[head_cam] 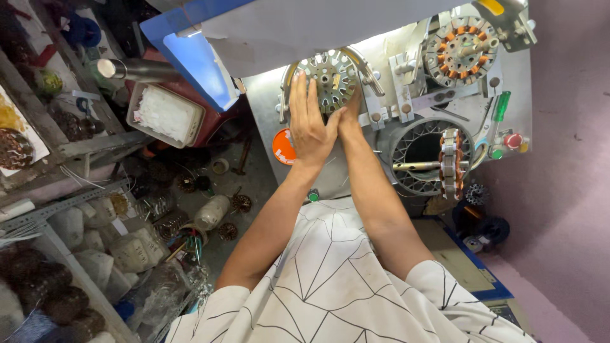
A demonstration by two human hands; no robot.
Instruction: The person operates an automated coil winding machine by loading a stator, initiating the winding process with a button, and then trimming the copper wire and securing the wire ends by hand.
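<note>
My left hand (309,121) lies flat with its fingers together against a round slotted metal stator core (330,77) mounted on a grey machine panel (260,105). My right hand (350,116) reaches up beside it and touches the core's lower right edge; my left hand partly hides its fingers, so I cannot see its grip. A curved metal guard (367,67) arcs around the core.
A stator with copper coils (461,49) sits at the panel's top right. A round wire cage with a stator on a shaft (450,162) is at the right. A white tray (166,114), a metal rack (76,203) with bagged parts and several loose cores crowd the left floor.
</note>
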